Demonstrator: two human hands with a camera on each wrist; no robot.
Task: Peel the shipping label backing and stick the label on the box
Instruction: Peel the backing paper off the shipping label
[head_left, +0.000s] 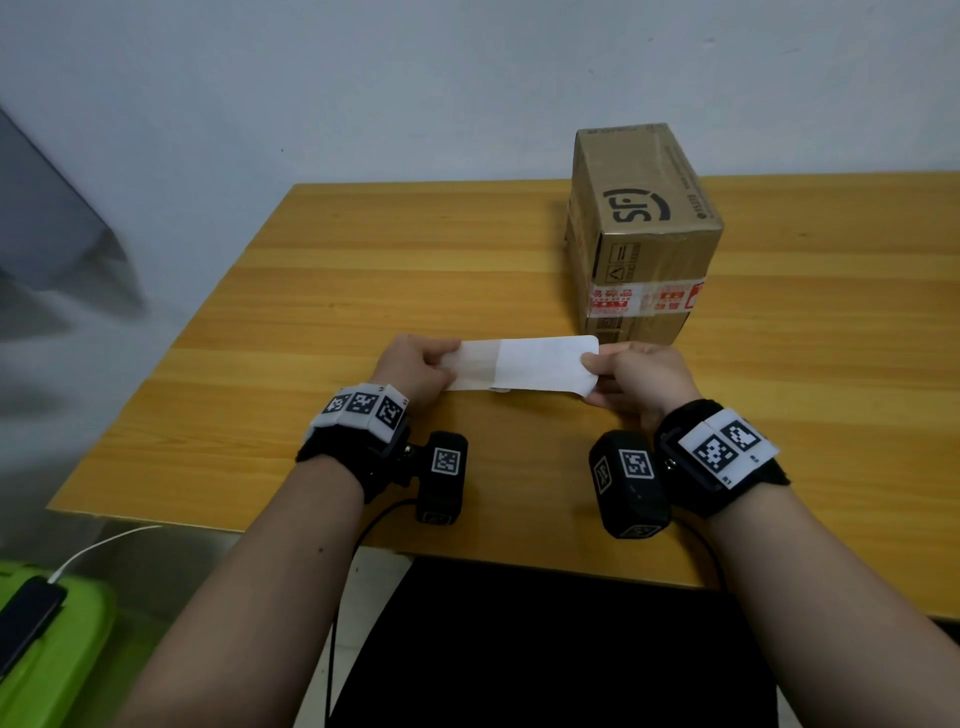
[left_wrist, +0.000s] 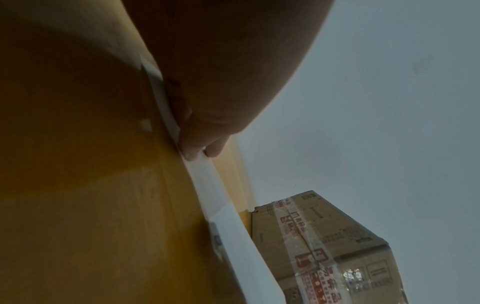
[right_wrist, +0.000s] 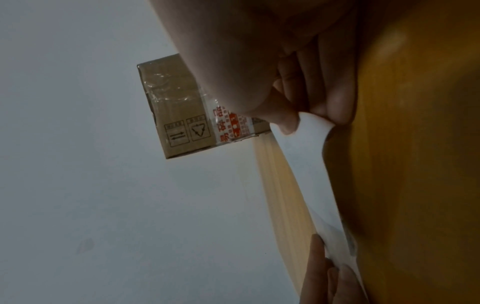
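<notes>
A long white label (head_left: 545, 364) is stretched flat just above the wooden table (head_left: 337, 270), its left part (head_left: 475, 366) duller and translucent like backing paper. My left hand (head_left: 447, 364) pinches the left end, and my right hand (head_left: 592, 374) pinches the right end with thumb on top. In the left wrist view the label (left_wrist: 215, 197) runs edge-on from my fingertips (left_wrist: 194, 148). The right wrist view has the thumb and fingers (right_wrist: 288, 121) pinching the label (right_wrist: 309, 148). The taped brown cardboard box (head_left: 644, 234) stands upright behind my right hand, apart from the label.
A green bin (head_left: 78, 623) at the lower left carries a dark phone (head_left: 26, 618) on a white cable (head_left: 98, 545). A grey wall (head_left: 415, 78) backs the table. Something black (head_left: 545, 649) sits at the table's near edge.
</notes>
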